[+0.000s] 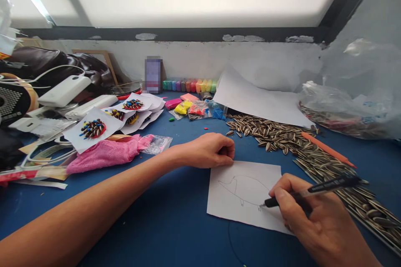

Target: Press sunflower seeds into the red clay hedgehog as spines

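Observation:
A small white sheet of paper (219, 200) lies on the blue tabletop. On it is an outline drawing of an animal (247, 192) with a pointed snout, a rounded body and two short legs. My right hand (316, 217) grips a black gel pen (328, 184), its tip touching the paper by the rear leg. The curled fingers of my left hand (209, 150) rest at the paper's top edge; nothing shows in them. A long heap of striped sunflower seeds (272, 131) runs beside the paper on the right, with an orange pen-like stick (328, 149) across it.
Paper cards with seed-studded clay (94, 128) lie left, near a pink cloth (109, 156) and white power banks (64, 91). Coloured clay packs (188, 86), a phone (153, 74) and large white sheets (253, 96) stand or lie at the back. A plastic bag (347, 108) sits right.

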`<state>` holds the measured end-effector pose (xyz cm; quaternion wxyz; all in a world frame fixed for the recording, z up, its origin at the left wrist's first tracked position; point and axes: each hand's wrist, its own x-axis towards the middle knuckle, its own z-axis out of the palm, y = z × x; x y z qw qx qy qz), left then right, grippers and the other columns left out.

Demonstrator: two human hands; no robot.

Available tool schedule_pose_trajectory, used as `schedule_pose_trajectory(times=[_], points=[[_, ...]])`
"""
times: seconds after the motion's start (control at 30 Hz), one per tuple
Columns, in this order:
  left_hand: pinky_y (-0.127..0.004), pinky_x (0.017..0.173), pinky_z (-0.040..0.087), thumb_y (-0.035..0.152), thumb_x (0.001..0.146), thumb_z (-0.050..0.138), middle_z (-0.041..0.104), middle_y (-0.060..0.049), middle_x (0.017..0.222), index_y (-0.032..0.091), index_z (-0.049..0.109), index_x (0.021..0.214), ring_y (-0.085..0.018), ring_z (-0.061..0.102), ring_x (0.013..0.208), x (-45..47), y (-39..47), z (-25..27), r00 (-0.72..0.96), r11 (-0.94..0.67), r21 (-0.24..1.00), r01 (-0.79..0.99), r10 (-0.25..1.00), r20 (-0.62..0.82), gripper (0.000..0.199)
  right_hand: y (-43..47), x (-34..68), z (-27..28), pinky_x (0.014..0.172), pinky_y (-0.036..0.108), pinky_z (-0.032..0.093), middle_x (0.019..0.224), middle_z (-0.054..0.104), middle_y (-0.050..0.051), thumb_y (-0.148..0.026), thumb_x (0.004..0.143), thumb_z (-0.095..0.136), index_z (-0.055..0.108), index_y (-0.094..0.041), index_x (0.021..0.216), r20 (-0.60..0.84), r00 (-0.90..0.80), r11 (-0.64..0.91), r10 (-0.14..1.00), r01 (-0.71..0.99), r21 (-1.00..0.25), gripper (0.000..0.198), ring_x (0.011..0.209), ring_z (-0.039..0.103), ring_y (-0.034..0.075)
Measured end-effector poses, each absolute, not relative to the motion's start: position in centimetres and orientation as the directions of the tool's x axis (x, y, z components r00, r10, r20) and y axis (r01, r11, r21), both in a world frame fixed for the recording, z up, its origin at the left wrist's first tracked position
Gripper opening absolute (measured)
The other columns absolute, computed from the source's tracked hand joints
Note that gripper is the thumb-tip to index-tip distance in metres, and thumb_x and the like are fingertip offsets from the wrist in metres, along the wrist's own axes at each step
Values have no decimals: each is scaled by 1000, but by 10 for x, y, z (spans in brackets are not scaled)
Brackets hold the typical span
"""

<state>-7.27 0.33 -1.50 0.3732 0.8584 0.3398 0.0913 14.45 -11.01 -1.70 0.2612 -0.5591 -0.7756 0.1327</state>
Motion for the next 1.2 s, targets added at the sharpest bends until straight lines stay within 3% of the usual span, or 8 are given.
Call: schedule_pose_trajectory(times=[0.23, 0.43, 0.6, 0.7, 0.77, 0.93, 1.03, 1.2], points=[[-22, 56, 33, 19, 82, 59, 58, 2, 73, 16, 60, 79, -9, 48, 63, -72, 4, -15, 749, -483, 705, 519, 655, -103, 5, -108, 141, -14, 33, 20, 28, 43, 31, -7, -32, 89, 41, 46, -22, 53, 284, -232, 354, 930, 772, -529, 37, 33, 35, 8], [-22, 55, 33, 19, 82, 59, 57, 3, 71, 16, 60, 79, -9, 47, 62, -73, 3, -15, 751, -483, 707, 517, 652, -103, 4, -112, 147, -13, 34, 21, 29, 45, 35, -6, -34, 92, 38, 45, -23, 56, 182, -197, 268, 963, 762, -590, 38, 36, 36, 9], [-22, 55, 33, 20, 82, 58, 57, 2, 72, 16, 60, 80, -9, 48, 63, -73, 2, -12, 745, -470, 707, 529, 657, -121, 6, -111, 151, -8, 31, 22, 29, 42, 39, -6, -36, 94, 38, 47, -24, 58, 278, -133, 278, 951, 757, -591, 39, 32, 36, 9], [-22, 55, 32, 22, 85, 55, 57, 2, 73, 15, 61, 81, -9, 46, 63, -72, 2, -12, 746, -475, 704, 528, 655, -117, 10, -108, 155, -7, 37, 21, 42, 53, 56, -5, -37, 94, 46, 62, -26, 81, 428, -124, 362, 895, 761, -537, 23, 42, 55, 12], [-22, 55, 32, 24, 88, 52, 57, 1, 73, 14, 62, 83, -9, 46, 62, -72, 2, -12, 744, -479, 701, 528, 659, -110, 14, -105, 159, -5, 55, 23, 54, 78, 70, 0, -35, 94, 49, 64, -28, 104, 514, -153, 428, 844, 769, -475, 19, 66, 69, 16], [-22, 55, 33, 25, 85, 57, 57, 2, 73, 15, 64, 86, -9, 48, 63, -72, 2, -12, 748, -463, 725, 509, 654, -108, 12, -95, 167, -3, 88, 34, 54, 111, 68, 9, -26, 96, 44, 60, -23, 120, 555, -318, 527, 769, 806, -268, 29, 107, 66, 23], [-22, 53, 33, 23, 82, 62, 56, 3, 71, 15, 65, 86, -9, 48, 63, -73, 2, -12, 756, -438, 747, 500, 642, -130, 10, -91, 172, -10, 87, 38, 55, 116, 65, 12, -22, 95, 43, 55, -19, 126, 557, -329, 481, 763, 864, -149, 34, 112, 63, 27], [-22, 53, 32, 22, 81, 61, 54, 3, 69, 14, 63, 82, -9, 46, 61, -73, 3, -14, 755, -423, 758, 496, 641, -136, 8, -86, 174, -21, 74, 34, 59, 117, 63, 13, -14, 95, 33, 55, -18, 130, 487, -363, 473, 794, 873, -121, 41, 102, 68, 24]])
